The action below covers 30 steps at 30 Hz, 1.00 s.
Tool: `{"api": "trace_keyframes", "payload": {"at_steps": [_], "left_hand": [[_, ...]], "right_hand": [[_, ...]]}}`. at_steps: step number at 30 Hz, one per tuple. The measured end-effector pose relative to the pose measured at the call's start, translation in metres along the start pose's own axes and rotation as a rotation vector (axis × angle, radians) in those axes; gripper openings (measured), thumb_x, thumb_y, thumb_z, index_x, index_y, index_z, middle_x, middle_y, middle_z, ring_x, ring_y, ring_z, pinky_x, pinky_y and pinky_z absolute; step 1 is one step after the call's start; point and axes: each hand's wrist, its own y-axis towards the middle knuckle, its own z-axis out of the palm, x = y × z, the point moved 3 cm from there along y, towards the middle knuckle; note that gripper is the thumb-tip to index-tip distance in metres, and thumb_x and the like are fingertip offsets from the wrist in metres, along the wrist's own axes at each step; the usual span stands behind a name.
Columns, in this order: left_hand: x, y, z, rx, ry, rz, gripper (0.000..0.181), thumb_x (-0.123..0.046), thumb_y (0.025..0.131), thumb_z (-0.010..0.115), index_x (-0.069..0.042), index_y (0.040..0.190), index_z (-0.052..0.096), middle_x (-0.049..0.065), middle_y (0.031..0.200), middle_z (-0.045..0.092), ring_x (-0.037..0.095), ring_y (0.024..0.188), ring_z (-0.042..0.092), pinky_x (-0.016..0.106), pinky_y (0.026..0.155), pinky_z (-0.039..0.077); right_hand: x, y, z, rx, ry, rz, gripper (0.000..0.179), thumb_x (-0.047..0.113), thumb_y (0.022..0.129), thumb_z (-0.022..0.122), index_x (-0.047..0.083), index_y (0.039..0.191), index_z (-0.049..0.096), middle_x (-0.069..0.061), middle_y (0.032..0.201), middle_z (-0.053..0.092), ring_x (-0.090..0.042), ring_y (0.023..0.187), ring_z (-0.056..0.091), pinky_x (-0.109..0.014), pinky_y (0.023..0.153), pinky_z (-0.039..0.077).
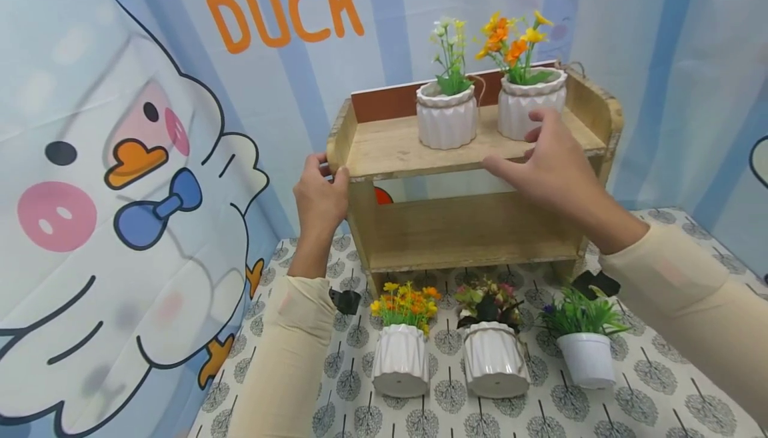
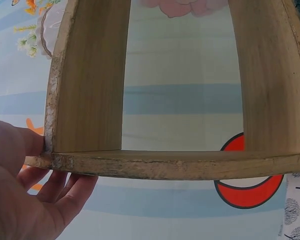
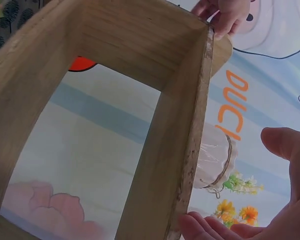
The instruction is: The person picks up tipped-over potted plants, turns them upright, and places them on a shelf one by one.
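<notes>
A two-tier wooden shelf (image 1: 474,225) stands on the table. My left hand (image 1: 322,198) grips its upper left corner, with the thumb at the front edge and the fingers around the side panel, as the left wrist view shows (image 2: 45,190). On the top board sit a white ribbed pot of small white and yellow flowers (image 1: 447,118) and, to its right, another white pot with orange and yellow flowers (image 1: 528,108). My right hand (image 1: 549,165) is before that right pot, thumb and fingers spread apart, holding nothing; its fingertips overlap the pot in the head view.
In front of the shelf, on the tree-patterned tablecloth (image 1: 450,418), lie a pot of yellow-orange flowers (image 1: 401,361), a pot of dark pinkish flowers (image 1: 495,361) and a smaller white pot with green leaves (image 1: 588,361). A duck-printed curtain (image 1: 288,91) hangs behind.
</notes>
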Motion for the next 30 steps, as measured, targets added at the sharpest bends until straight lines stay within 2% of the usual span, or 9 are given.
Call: {"api": "trace_keyframes", "payload": {"at_steps": [7, 10, 14, 23, 30], "left_hand": [[-0.001, 0.000, -0.001, 0.000, 0.004, 0.001, 0.040, -0.028, 0.099, 0.060, -0.011, 0.135, 0.057, 0.014, 0.129, 0.070, 0.031, 0.113, 0.068, 0.045, 0.087, 0.060], [-0.001, 0.000, -0.001, 0.003, 0.003, -0.002, 0.040, -0.028, 0.099, 0.060, -0.011, 0.135, 0.057, 0.014, 0.129, 0.070, 0.031, 0.112, 0.068, 0.044, 0.087, 0.061], [0.000, 0.000, 0.000, 0.008, 0.000, 0.000, 0.040, -0.028, 0.099, 0.059, -0.011, 0.136, 0.056, 0.014, 0.129, 0.069, 0.031, 0.111, 0.068, 0.044, 0.086, 0.061], [0.000, 0.001, 0.001, 0.012, -0.004, 0.000, 0.041, -0.029, 0.099, 0.059, -0.011, 0.136, 0.056, 0.014, 0.129, 0.069, 0.030, 0.111, 0.068, 0.044, 0.084, 0.061], [0.001, 0.001, 0.001, 0.007, -0.007, 0.008, 0.041, -0.029, 0.099, 0.059, -0.011, 0.135, 0.056, 0.015, 0.129, 0.069, 0.031, 0.112, 0.068, 0.044, 0.085, 0.062]], "right_hand": [[-0.018, -0.014, -0.005, -0.001, -0.022, -0.012, 0.106, 0.056, 0.085, 0.075, 0.003, 0.158, 0.019, -0.028, 0.140, 0.049, -0.043, 0.123, 0.052, -0.063, 0.099, 0.044], [-0.026, -0.019, -0.005, 0.015, -0.029, -0.009, 0.105, 0.055, 0.086, 0.074, 0.000, 0.156, 0.020, -0.029, 0.133, 0.052, -0.043, 0.119, 0.054, -0.061, 0.098, 0.046], [-0.036, -0.026, -0.004, 0.049, -0.045, 0.017, 0.106, 0.056, 0.087, 0.073, -0.003, 0.156, 0.019, -0.030, 0.133, 0.051, -0.044, 0.118, 0.054, -0.061, 0.097, 0.046], [-0.070, -0.041, 0.000, 0.206, -0.083, 0.100, 0.114, 0.065, 0.090, 0.064, -0.007, 0.158, 0.008, -0.034, 0.141, 0.044, -0.049, 0.120, 0.053, -0.059, 0.090, 0.051], [-0.094, -0.052, 0.010, 0.291, -0.113, 0.157, 0.119, 0.074, 0.088, 0.059, -0.008, 0.158, 0.008, -0.032, 0.141, 0.044, -0.047, 0.119, 0.054, -0.054, 0.087, 0.053]]}}
